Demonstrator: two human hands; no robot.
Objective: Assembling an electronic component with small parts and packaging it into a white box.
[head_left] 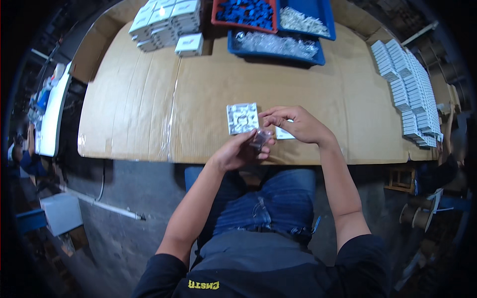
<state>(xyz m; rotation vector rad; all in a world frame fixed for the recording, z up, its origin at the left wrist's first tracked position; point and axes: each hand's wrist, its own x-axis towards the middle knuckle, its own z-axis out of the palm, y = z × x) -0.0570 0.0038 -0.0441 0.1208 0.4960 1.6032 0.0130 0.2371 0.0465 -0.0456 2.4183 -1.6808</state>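
Observation:
My left hand (pixel 242 150) is closed on a small clear plastic piece (pixel 261 139), held between thumb and fingers just above the front part of the table. Close by on its right, my right hand (pixel 296 123) has its fingers bent inward and drawn together near the fingertips. Whatever they may pinch is too small to make out. A white square plastic part (pixel 242 119) with a moulded inner pattern lies flat just beyond my left hand. Partly covered by my right hand, a second white flat piece (pixel 285 134) rests on the cardboard.
Cardboard covers the table (pixel 198 99). At the back stand stacked white boxes (pixel 166 22), a red tray (pixel 214 17) of blue parts, a blue tray (pixel 329 20) of white parts and another blue tray (pixel 278 55) of clear plastic pieces. Stacked white units (pixel 407 92) line the right edge.

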